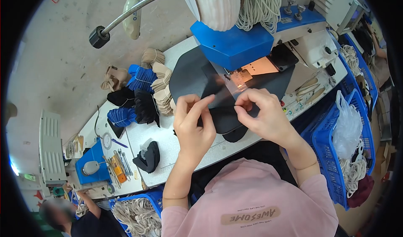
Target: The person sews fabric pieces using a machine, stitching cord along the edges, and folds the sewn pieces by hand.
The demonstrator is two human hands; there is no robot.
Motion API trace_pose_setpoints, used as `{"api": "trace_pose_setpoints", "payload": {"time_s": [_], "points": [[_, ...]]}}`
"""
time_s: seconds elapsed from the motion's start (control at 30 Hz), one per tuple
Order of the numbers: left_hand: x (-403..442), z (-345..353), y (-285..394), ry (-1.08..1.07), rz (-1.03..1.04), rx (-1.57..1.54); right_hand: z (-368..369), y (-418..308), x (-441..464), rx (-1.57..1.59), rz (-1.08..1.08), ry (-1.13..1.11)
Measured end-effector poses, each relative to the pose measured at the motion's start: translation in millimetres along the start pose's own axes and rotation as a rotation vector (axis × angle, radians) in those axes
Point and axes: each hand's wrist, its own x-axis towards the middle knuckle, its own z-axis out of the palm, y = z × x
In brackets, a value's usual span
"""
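Observation:
In front of the blue sewing machine head [235,46], both hands are over a dark work surface [189,71]. My left hand [194,125] is raised with its fingers bent together, their tips near a blurred dark patch; what they hold is unclear. My right hand [266,113] pinches thumb and forefinger at the edge of a piece of black fabric [223,118], which spans the gap between my hands. The lit needle area [239,79] lies just beyond my fingertips, partly smeared by motion.
Bundles of blue straps [142,78], beige straps [161,75] and black straps [145,107] lie left on the white table [168,146]. A rolled black piece [147,157] sits nearer. Blue baskets [331,153] with cords stand right. A person [90,220] sits lower left.

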Motion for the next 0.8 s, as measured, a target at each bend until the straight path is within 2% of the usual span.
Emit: {"api": "trace_pose_setpoints", "payload": {"time_s": [0.1, 0.13, 0.23, 0.27, 0.37, 0.4, 0.5, 0.67, 0.77, 0.8], "points": [[0.8, 8.3, 6.0, -0.127, -0.22, 0.23, -0.1, 3.6, 6.0, -0.181, -0.057, -0.004], [2.0, 9.5, 6.4, -0.126, -0.218, 0.231, 0.5, 5.5, 8.2, -0.27, -0.086, -0.009], [7.2, 12.5, 5.9, -0.036, -0.03, 0.488, 5.1, 15.9, 12.0, -0.34, -0.131, 0.058], [7.5, 10.8, 7.6, -0.035, -0.027, 0.487, 5.6, 18.6, 13.2, -0.376, -0.152, 0.092], [3.7, 1.4, 17.1, -0.3, 0.19, 0.436, 4.0, 23.6, 16.1, -0.426, -0.169, 0.1], [2.0, 3.0, 18.5, -0.301, 0.19, 0.435, 3.6, 24.5, 16.1, -0.449, -0.177, 0.099], [-2.4, 12.1, 24.1, -0.437, 0.002, 0.458, 0.6, 23.1, 15.1, -0.415, -0.159, 0.104], [-0.2, 17.4, 24.7, -0.425, -0.079, 0.401, -2.6, 19.0, 12.7, -0.385, -0.113, 0.092], [8.6, 19.5, 25.3, -0.455, 0.097, 0.45, 1.2, 23.3, 15.8, -0.416, -0.093, 0.141], [9.6, 21.0, 24.5, -0.453, 0.099, 0.449, 2.3, 25.0, 17.5, -0.43, -0.085, 0.166]]}}
